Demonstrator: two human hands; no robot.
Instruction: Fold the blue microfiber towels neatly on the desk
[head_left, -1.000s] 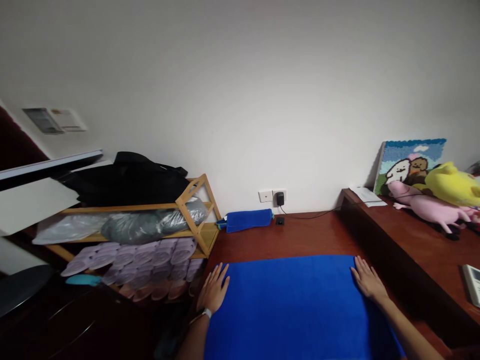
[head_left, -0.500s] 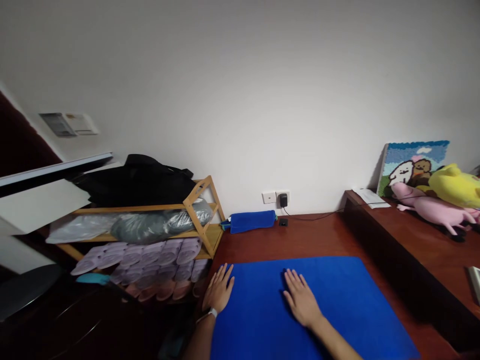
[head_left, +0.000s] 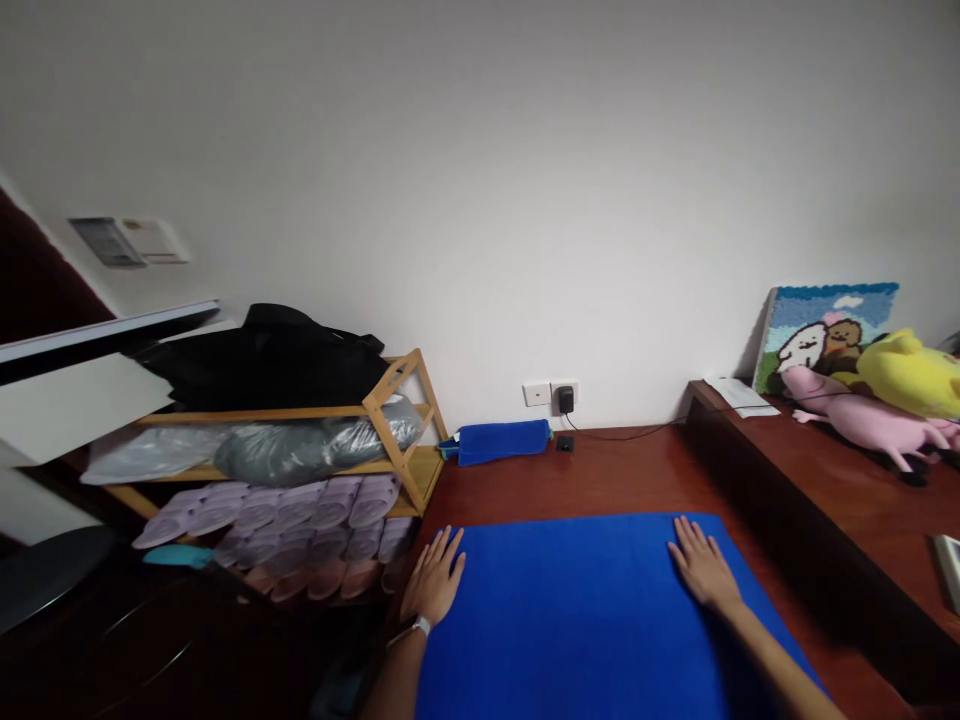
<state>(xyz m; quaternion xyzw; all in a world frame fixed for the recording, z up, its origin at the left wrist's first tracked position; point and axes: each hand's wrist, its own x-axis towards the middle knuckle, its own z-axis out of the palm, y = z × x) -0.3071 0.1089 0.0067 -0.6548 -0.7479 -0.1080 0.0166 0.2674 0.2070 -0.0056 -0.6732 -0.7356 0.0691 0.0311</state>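
A large blue cloth [head_left: 577,610] lies spread flat on a reddish-brown wooden surface [head_left: 600,480]. My left hand [head_left: 435,578] rests flat at the cloth's far left corner, fingers spread, with a pale band on the wrist. Flat on the cloth near its far right corner lies my right hand [head_left: 701,568], fingers stretched out. Neither hand holds anything.
A folded blue towel [head_left: 501,441] lies by the wall near a socket with a black plug [head_left: 564,399]. A wooden rack [head_left: 390,420] with bags and purple slippers stands left. A raised wooden ledge [head_left: 825,480] on the right carries plush toys [head_left: 877,410], a picture and papers.
My right hand slid from the right corner to the cloth's middle, then back out to the right corner. My left hand stayed at the left corner.
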